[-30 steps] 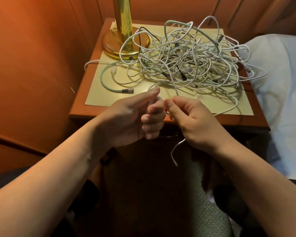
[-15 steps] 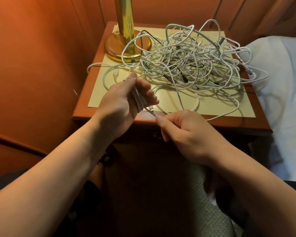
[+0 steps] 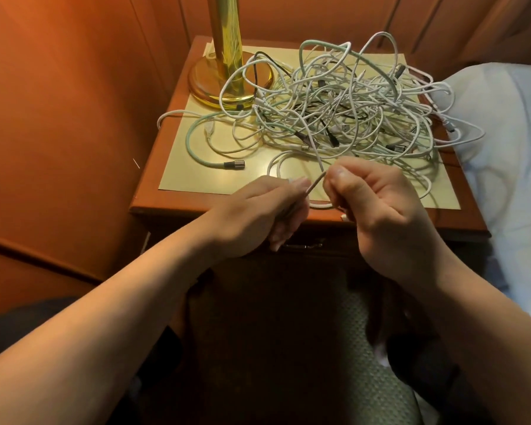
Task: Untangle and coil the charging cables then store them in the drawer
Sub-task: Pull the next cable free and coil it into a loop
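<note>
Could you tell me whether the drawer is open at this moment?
No, the drawer sits shut under the nightstand top, its handle flush.

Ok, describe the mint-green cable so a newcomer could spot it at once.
Start at the brass lamp base on the nightstand. Just in front of it, left of the cable tangle, the mint-green cable curves alone across the yellow mat. Unlike its thin white neighbours, it is thicker, pale green, with a dark metal plug.

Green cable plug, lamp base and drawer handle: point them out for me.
Green cable plug [image 3: 234,164], head view, on its dark metal end.
Lamp base [image 3: 207,87], head view, on the brass rim at the left.
Drawer handle [image 3: 302,246], head view, on the metal pull.
</note>
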### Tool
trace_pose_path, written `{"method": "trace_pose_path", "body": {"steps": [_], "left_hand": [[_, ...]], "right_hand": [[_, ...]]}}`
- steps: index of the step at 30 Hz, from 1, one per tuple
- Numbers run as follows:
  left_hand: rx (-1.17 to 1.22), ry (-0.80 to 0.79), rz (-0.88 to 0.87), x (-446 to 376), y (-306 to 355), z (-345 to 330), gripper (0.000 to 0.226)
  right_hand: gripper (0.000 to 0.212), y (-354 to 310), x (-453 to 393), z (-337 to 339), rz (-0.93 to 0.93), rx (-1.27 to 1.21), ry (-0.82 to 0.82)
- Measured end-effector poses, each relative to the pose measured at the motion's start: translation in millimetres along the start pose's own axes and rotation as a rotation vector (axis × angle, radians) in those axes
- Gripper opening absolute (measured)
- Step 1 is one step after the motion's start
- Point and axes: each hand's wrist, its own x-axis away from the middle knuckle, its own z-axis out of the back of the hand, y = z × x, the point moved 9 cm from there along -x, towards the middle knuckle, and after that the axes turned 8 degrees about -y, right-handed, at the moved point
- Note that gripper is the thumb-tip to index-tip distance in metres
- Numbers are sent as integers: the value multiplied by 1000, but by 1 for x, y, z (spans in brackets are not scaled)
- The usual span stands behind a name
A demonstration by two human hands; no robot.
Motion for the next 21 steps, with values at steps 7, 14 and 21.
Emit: {"method": "trace_pose_path", "body": {"steps": [7,14,21], "left_hand": [[868,-254,-93,0,3,-24,48],[1038,-359,-138,11,12,-19,49],[1090,-470,11,27,23,-20,49]], "right_hand": [[30,20,-7,-17,-98,-128,-38],[25,1,-8,-30,-17,-143,-162],[31,-11,-5,-35,40,-172,-255]]}}
